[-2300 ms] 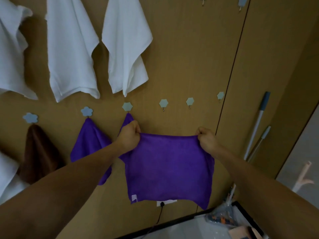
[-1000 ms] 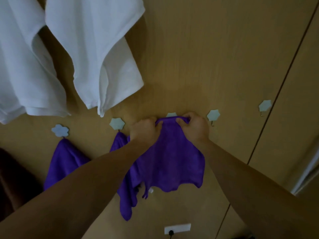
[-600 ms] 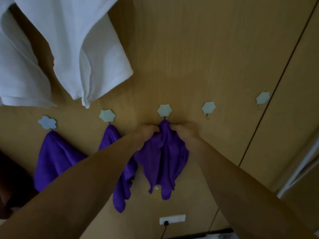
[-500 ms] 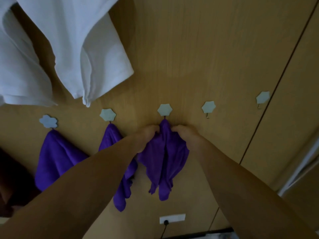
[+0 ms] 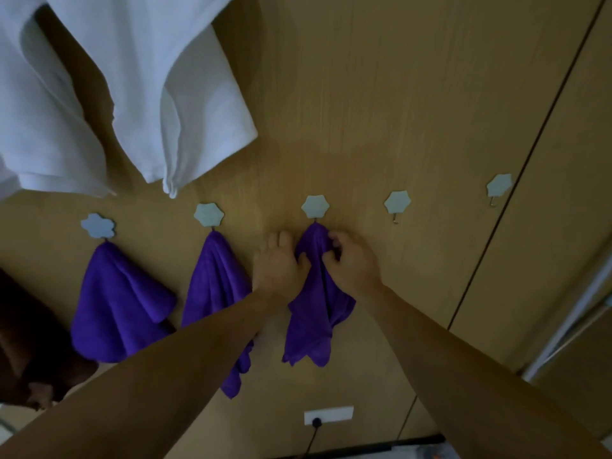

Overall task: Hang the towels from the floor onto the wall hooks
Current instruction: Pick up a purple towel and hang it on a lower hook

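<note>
Seating the purple cloth towel (image 5: 314, 313) on the pale hexagonal wall hook (image 5: 315, 207) just above both hands is the step in hand: the right hand (image 5: 352, 265) pinches a fold near its top, while the left hand (image 5: 278, 268) lies flat, fingers (image 5: 281, 241) straight, thumb touching the towel's left edge. The towel appears hooked, so the next move calls for letting go and drawing straight back; another purple towel (image 5: 215, 279) hangs close left of the left hand, whereas bare wall (image 5: 430, 260) and an empty pale hook (image 5: 397, 203) lie right of the right hand.
</note>
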### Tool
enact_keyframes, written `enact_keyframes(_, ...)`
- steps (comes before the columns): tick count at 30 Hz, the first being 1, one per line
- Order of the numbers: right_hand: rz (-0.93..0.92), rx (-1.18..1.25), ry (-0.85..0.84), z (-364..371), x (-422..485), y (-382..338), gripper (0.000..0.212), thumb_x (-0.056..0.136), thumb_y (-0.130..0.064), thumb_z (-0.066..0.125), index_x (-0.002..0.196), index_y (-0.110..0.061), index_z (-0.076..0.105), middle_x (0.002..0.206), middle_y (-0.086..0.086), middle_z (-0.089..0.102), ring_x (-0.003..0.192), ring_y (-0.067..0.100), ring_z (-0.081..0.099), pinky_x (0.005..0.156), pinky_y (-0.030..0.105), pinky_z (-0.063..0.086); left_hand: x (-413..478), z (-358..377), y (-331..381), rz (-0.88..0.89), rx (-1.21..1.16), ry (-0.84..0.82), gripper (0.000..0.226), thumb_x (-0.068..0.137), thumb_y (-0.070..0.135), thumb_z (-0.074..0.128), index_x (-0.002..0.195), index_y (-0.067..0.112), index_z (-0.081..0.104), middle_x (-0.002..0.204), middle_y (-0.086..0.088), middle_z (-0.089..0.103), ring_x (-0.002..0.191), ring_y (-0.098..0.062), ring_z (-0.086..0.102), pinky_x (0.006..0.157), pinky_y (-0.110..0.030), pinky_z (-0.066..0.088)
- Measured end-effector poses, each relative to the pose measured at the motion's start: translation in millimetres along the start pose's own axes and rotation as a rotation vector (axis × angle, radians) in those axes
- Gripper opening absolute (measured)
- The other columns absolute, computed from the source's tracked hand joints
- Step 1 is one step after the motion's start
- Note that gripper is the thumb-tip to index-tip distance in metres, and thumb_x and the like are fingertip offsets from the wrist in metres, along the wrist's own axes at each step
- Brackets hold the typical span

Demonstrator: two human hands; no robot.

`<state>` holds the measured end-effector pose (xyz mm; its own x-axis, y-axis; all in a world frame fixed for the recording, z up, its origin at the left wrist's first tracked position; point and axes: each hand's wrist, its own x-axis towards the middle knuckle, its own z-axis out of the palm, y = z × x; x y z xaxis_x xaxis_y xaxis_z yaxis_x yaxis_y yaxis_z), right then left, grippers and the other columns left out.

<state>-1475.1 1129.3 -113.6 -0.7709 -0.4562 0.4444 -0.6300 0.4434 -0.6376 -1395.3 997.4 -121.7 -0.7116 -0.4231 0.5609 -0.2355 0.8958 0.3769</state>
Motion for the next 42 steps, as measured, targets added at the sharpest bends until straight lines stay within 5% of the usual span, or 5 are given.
enact_keyframes(9,0.105,0.18,-0.223,11.1,-7.9,15.0,0.049,0.082,-0.006,0.063,0.128,-0.012,0.047,0.108,0.0,0.062,0.099,0.019,0.061,0.077,0.025,0.048,7.9,3.8,14.0,-0.016,-0.241,-0.293,0.055,0.081,0.022,0.064,0.13,0.015,0.039,0.092,0.006,0.057,0.079,-0.015,0.059,0.063,-0.025,0.039)
enact_keyframes(21,0.329,-0.484,-0.854,-16.7,-8.2,59.4,0.049,0.067,-0.019,0.081,0.114,-0.009,0.067,0.093,0.001,0.067,0.076,0.013,0.062,0.063,0.021,0.051,13.2,-8.5,-8.8,-0.063,-0.268,-0.491,0.008,0.086,0.004,0.054,0.089,0.012,0.055,0.076,0.005,0.055,0.077,-0.016,0.052,0.063,-0.018,0.037)
enact_keyframes(30,0.354,-0.657,-0.742,-23.3,-17.7,79.1,0.063,0.082,-0.043,0.069,0.134,-0.015,0.049,0.135,0.003,0.051,0.124,0.022,0.05,0.095,0.029,0.04,13.5,7.3,-8.0,-0.042,-0.182,-0.424,0.024,0.091,0.008,0.051,0.112,-0.002,0.055,0.1,-0.016,0.063,0.081,-0.018,0.048,0.062,-0.015,0.027)
enact_keyframes(36,0.099,-0.136,-0.141,-15.8,-8.3,28.7,0.059,0.078,-0.031,0.06,0.133,-0.018,0.045,0.125,0.002,0.056,0.111,0.021,0.056,0.089,0.037,0.049,8.6,10.3,3.2,-0.107,-0.373,-0.25,0.045,0.086,0.022,0.059,0.127,0.011,0.047,0.092,0.002,0.061,0.082,-0.015,0.058,0.069,-0.027,0.043)
enact_keyframes(42,-0.002,0.102,-0.203,2.6,-0.8,4.2,0.042,0.089,-0.012,0.054,0.131,-0.014,0.047,0.109,0.0,0.063,0.094,0.016,0.06,0.079,0.026,0.048,12.0,1.5,9.0,-0.019,-0.405,-0.241,0.037,0.09,0.006,0.052,0.127,0.006,0.05,0.104,-0.006,0.065,0.09,-0.017,0.06,0.073,-0.022,0.041)
